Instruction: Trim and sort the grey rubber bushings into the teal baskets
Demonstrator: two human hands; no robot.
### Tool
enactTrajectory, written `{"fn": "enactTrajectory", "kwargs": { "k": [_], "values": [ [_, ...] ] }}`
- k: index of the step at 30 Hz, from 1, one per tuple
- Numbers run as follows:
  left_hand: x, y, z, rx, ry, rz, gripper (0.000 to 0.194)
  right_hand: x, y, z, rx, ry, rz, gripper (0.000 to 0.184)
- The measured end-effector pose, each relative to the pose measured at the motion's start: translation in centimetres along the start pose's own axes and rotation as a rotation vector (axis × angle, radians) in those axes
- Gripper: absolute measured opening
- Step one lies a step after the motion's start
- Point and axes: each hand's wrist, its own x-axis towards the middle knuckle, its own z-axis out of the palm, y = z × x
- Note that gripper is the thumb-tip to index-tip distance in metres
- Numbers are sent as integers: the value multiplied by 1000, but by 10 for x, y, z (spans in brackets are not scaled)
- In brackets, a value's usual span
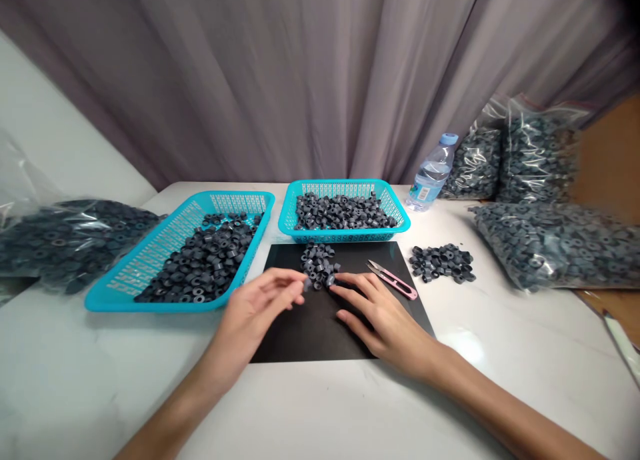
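The left hand [263,303] comes in from the lower left on a slanting forearm, wrist turned so the thumb side faces up. Its fingers curl inward, and thumb and forefinger pinch a small dark gray ring [307,283], partly blurred, just above the black mat [315,337]. The right hand [383,310] reaches in from the lower right, palm down, fingers loosely spread and thumb apart; its forefinger tip touches a ring at the near side of the loose ring pile [318,263]. That pile lies on the mat between and beyond the two hands, running toward the mat's far edge.

Between the hands, the mat's surface shows down to its near edge, and white tabletop [310,407] continues from there between the forearms. On the left, the long rim of the left turquoise basket [165,307] ends near the left wrist, limiting sideways room. The rear turquoise basket [345,236] stands just past the mat's far edge. Pink-handled thread snips [397,284] lie slantwise near the right hand, crossing toward the mat's right edge. Beyond that edge, a second ring pile [443,263] sits on the tabletop, with a bulging plastic bag [560,247] farther right.
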Motion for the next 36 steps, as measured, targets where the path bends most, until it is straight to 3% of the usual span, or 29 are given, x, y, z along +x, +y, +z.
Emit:
{"fn": "enactTrajectory", "kwargs": {
  "k": [2, 4, 9, 13, 16, 19, 22, 27, 36],
  "values": [
    [3, 1, -12, 288, 280, 239, 15, 0, 0, -1, 25, 1, -7, 36],
    [7, 0, -28, 515, 489, 382, 14, 0, 0, -2, 43, 2, -8, 36],
    [17, -9, -62, 867, 561, 371, 23, 0, -1, -4, 83, 3, -6, 34],
    [15, -11, -51, 935, 615, 521, 21, -1, -1, -4, 135, 27, -15, 34],
    [5, -10, -22, 776, 427, 612, 13, -3, -2, -4, 223, 51, -3, 33],
    [-7, -11, 7, 573, 76, 521, 27, -4, -7, -3, 359, 58, 42, 30],
    [-13, -14, 21, 431, -109, 443, 20, -4, -14, -3, 497, 56, 80, 27],
    [-10, -15, 22, 281, -116, 337, 11, -3, -17, -3, 641, 92, 121, 19],
    [-10, -15, 29, -95, -178, 5, 7, -2, -12, 3, 839, 169, 281, 9]
  ]
}}
